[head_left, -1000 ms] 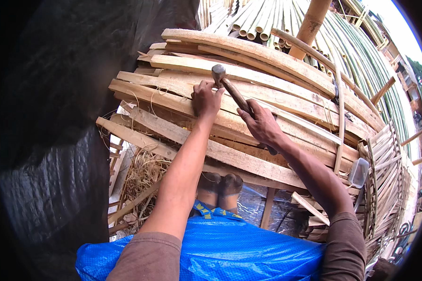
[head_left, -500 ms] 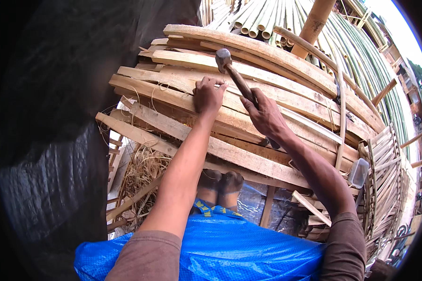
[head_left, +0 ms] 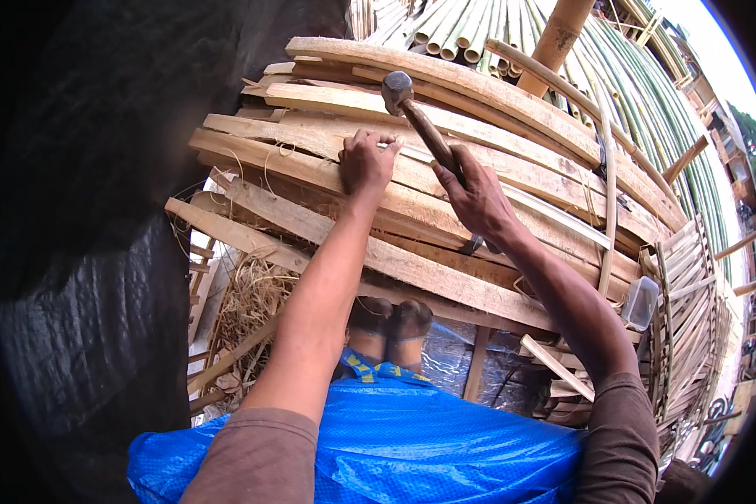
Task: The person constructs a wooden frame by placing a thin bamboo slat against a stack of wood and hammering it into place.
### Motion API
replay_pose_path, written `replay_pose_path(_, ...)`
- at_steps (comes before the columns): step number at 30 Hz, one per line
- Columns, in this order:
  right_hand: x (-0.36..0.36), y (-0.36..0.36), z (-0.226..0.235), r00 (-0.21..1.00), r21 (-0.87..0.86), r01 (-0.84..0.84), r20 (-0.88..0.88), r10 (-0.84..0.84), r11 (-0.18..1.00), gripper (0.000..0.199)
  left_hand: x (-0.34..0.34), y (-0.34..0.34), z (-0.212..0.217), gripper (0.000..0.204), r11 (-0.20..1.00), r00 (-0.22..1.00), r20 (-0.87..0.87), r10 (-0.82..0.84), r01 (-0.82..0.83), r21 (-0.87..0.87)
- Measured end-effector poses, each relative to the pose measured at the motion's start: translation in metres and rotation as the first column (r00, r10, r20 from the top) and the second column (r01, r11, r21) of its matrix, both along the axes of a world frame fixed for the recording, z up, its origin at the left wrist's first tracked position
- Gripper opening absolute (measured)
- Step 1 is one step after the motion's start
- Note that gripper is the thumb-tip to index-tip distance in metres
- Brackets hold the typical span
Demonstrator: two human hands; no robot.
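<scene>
1. Head view, your hands: your right hand (head_left: 479,195) was wrapped around the wooden handle of one hammer (head_left: 424,128), apparently leaving its metal head free, raised above the planks (head_left: 412,262).
2. Your left hand (head_left: 367,164), fingers curled, pinched one small pale piece (head_left: 385,145), too small to identify, over the planks, presumably to steady it.
3. Head view, surroundings: at least six planks lay roughly side by side before you, perhaps as a broad support.
4. One clear plastic container (head_left: 642,302) sat beyond your right forearm, probably for easy reach. One blue sheet (head_left: 445,437) covered your lap, likely as protection. Bamboo poles (head_left: 458,34) beyond were too many to count.
</scene>
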State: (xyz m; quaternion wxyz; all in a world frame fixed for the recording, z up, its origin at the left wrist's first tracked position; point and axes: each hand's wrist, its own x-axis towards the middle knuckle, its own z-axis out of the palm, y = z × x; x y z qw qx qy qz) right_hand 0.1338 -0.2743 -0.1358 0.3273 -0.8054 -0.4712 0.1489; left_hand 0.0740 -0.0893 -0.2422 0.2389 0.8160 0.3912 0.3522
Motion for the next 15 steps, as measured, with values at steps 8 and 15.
replay_pose_path(8,0.002,0.006,-0.013,0.999,-0.017,0.022,-0.026,-0.022,1.0,0.035,-0.001,-0.001,0.0,0.021,1.0,1.0,-0.031,0.004,-0.004,-0.003)
replay_pose_path(15,-0.001,0.004,-0.025,0.996,-0.02,-0.007,0.083,0.008,1.0,0.034,0.002,0.001,0.001,0.021,1.0,0.999,-0.036,0.008,-0.009,-0.022)
